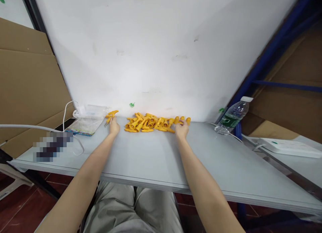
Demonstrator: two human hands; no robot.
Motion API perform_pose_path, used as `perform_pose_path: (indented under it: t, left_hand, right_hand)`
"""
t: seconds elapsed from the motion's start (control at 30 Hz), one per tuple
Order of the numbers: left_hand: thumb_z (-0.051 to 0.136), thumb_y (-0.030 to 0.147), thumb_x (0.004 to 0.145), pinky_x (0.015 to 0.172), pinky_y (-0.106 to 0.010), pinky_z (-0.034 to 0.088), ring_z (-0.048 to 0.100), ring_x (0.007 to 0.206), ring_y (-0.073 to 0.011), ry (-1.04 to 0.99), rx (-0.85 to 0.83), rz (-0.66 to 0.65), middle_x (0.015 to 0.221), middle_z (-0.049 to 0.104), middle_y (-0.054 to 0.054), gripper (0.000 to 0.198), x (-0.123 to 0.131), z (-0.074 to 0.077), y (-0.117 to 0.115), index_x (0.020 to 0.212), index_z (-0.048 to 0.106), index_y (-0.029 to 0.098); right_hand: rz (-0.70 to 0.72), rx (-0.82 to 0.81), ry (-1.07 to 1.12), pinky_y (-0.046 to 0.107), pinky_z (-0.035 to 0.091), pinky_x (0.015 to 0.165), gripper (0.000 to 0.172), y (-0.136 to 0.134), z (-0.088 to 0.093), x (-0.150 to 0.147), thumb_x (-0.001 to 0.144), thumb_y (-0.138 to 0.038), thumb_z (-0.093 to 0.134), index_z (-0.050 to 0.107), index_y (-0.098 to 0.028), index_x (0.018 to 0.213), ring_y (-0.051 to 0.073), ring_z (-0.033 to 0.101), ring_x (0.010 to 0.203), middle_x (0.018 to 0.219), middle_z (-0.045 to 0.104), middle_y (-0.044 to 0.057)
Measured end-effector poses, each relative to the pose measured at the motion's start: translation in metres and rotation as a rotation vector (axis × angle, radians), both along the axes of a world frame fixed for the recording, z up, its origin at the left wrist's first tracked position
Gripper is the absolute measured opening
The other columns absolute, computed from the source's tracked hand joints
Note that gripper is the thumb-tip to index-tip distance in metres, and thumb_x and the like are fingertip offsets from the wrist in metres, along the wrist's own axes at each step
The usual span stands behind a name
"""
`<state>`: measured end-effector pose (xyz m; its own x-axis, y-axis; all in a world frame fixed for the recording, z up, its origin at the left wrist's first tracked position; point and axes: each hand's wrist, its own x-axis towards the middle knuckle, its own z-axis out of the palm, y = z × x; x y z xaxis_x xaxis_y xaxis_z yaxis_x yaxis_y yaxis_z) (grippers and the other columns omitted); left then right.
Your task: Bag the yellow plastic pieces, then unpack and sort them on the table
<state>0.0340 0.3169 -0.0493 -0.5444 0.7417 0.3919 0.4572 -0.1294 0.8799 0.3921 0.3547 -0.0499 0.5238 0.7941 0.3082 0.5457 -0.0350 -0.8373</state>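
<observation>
Yellow pieces [138, 126], plastic by their look, lie heaped on the grey tabletop [148, 156] near the foot of the white panel [161, 58]. Head view, the only one on my remote feed: left hand [114, 126] is left of the heap, fingers at a separate yellow piece [113, 113] with a crossbar top; whether they pinch it, I cannot tell. Right hand [182, 129] is at the heap's right end, fingers by several rounded yellow ends [188, 120]; its grip is hidden from me too. Handling estimate: light, stiff, fairly smooth, unlikely to break, apt to snag on neighbours. I would hold the stem below the crossbar, clear of the metallic-looking part [106, 124] at lower left.
</observation>
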Motion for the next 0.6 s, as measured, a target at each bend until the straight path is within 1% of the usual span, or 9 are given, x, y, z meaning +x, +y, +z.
perform_pose_path:
  t: [0.1, 0.17, 0.23, 0.3, 0.4, 0.47, 0.6]
  left_hand:
    - [0.051, 0.003, 0.072, 0.112, -0.045, 0.035, 0.049, 0.128, -0.0283, 0.149, -0.13, 0.003, 0.133, 0.056, -0.011, 0.043, -0.018, -0.001, 0.001, 0.107, 0.066, 0.021]
    - [0.05, 0.001, 0.072, 0.111, -0.046, 0.035, 0.05, 0.127, -0.0288, 0.22, -0.201, 0.025, 0.136, 0.054, -0.012, 0.043, -0.027, -0.002, 0.0, 0.108, 0.066, 0.019]
    - [0.05, 0.002, 0.073, 0.11, -0.044, 0.036, 0.05, 0.127, -0.0286, 0.299, -0.255, 0.04, 0.136, 0.054, -0.015, 0.043, -0.032, -0.003, -0.001, 0.11, 0.066, 0.017]
    - [0.049, 0.003, 0.075, 0.109, -0.043, 0.036, 0.049, 0.128, -0.0296, 0.399, -0.315, 0.054, 0.136, 0.054, -0.017, 0.043, -0.033, -0.003, -0.002, 0.112, 0.066, 0.015]
    - [0.049, 0.005, 0.075, 0.108, -0.049, 0.034, 0.045, 0.13, -0.0334, 0.514, -0.411, 0.082, 0.139, 0.052, -0.018, 0.046, -0.032, -0.002, -0.003, 0.118, 0.064, 0.015]
    - [0.049, 0.006, 0.075, 0.108, -0.051, 0.032, 0.041, 0.133, -0.0348, 0.54, -0.464, 0.085, 0.143, 0.049, -0.017, 0.049, -0.03, -0.001, -0.002, 0.12, 0.062, 0.017]
    - [0.051, 0.01, 0.076, 0.11, -0.051, 0.028, 0.035, 0.138, -0.0343, 0.531, -0.519, 0.083, 0.149, 0.041, -0.015, 0.047, -0.023, -0.001, 0.002, 0.121, 0.06, 0.019]
  right_hand:
    - [0.106, 0.093, -0.11, 0.037, 0.041, 0.1, 0.04, -0.013, -0.002, -0.016, 0.082, -0.018, 0.038, 0.057, -0.015, 0.117, 0.022, 0.054, 0.115, 0.124, 0.059, 0.015]
    - [0.155, 0.119, -0.167, 0.039, 0.04, 0.102, 0.039, -0.02, -0.004, -0.021, 0.081, -0.017, 0.038, 0.057, -0.016, 0.115, 0.022, 0.053, 0.117, 0.124, 0.059, 0.015]
    - [0.183, 0.132, -0.193, 0.04, 0.039, 0.102, 0.038, -0.023, -0.005, -0.025, 0.081, -0.016, 0.039, 0.057, -0.016, 0.114, 0.023, 0.052, 0.117, 0.124, 0.059, 0.015]
    - [0.198, 0.147, -0.215, 0.041, 0.039, 0.102, 0.038, -0.024, -0.007, -0.027, 0.082, -0.017, 0.038, 0.058, -0.016, 0.114, 0.023, 0.051, 0.119, 0.125, 0.059, 0.014]
    - [0.216, 0.154, -0.263, 0.041, 0.039, 0.102, 0.039, -0.024, -0.009, -0.028, 0.082, -0.018, 0.037, 0.058, -0.016, 0.114, 0.023, 0.049, 0.121, 0.125, 0.059, 0.013]
    - [0.239, 0.137, -0.295, 0.042, 0.04, 0.101, 0.039, -0.025, -0.01, -0.028, 0.082, -0.018, 0.037, 0.059, -0.016, 0.114, 0.025, 0.049, 0.121, 0.125, 0.06, 0.013]
    - [0.286, 0.098, -0.345, 0.043, 0.04, 0.099, 0.037, -0.028, -0.009, -0.03, 0.083, -0.019, 0.04, 0.061, -0.016, 0.114, 0.027, 0.051, 0.12, 0.123, 0.062, 0.015]
